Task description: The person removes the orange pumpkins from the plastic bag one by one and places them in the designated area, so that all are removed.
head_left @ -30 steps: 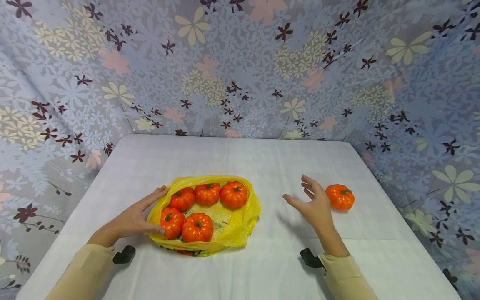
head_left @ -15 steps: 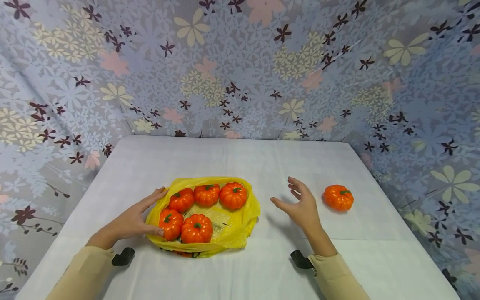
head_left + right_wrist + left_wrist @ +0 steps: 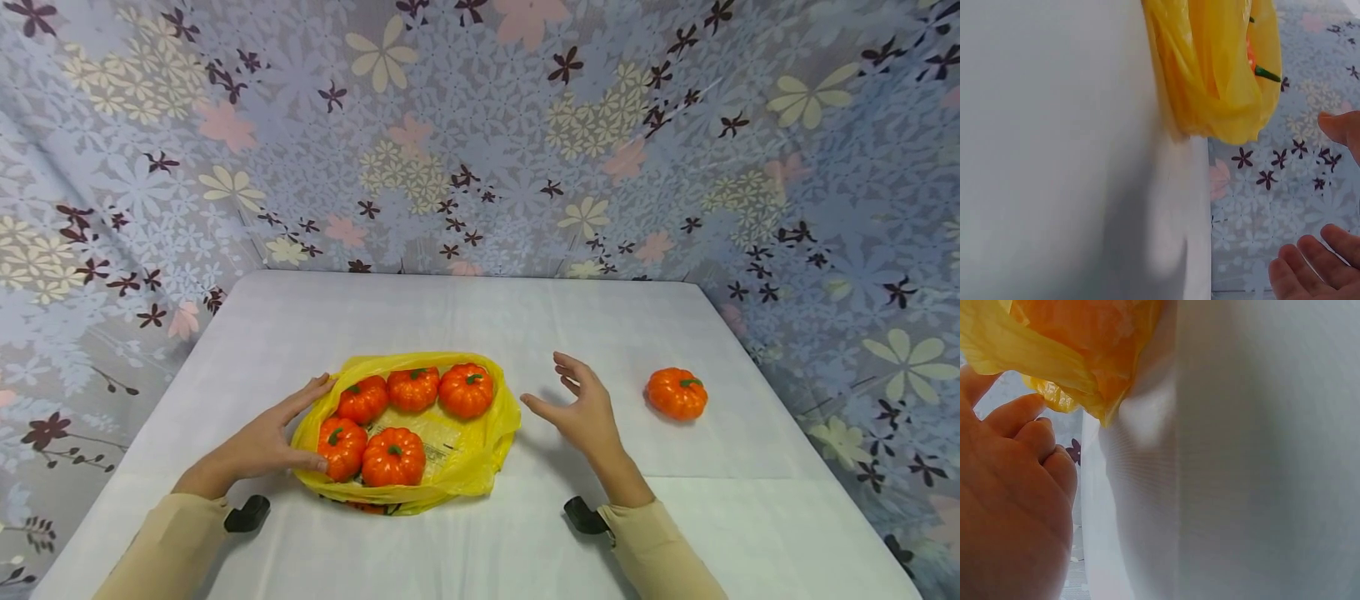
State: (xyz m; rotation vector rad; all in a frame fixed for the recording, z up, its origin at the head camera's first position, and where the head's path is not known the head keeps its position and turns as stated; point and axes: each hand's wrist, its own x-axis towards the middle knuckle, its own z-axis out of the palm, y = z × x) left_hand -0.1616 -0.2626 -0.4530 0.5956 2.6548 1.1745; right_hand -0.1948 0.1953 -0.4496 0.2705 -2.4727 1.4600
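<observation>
An opened yellow plastic bag [image 3: 468,479] stands on the white table with several small orange pumpkins [image 3: 393,457] inside, their stems green. My left hand [image 3: 251,442] rests against the bag's left side, thumb at the near rim and the other fingers spread toward the far rim. In the left wrist view, the fingertips [image 3: 1019,412] touch or nearly touch the yellow plastic. My right hand [image 3: 588,412] hovers to the right of the bag, thumb and fingers apart, holding nothing. Farther right, a lone orange pumpkin [image 3: 677,394] sits on the table.
A white cloth covers the table [image 3: 480,312]. Behind and beside it hangs a flowered fabric [image 3: 480,125]. Black wrist devices show at the left cuff [image 3: 247,513] and the right cuff [image 3: 585,516].
My right hand has moved left, away from the lone pumpkin and toward the bag. My left hand, the bag and the pumpkins stay in place.
</observation>
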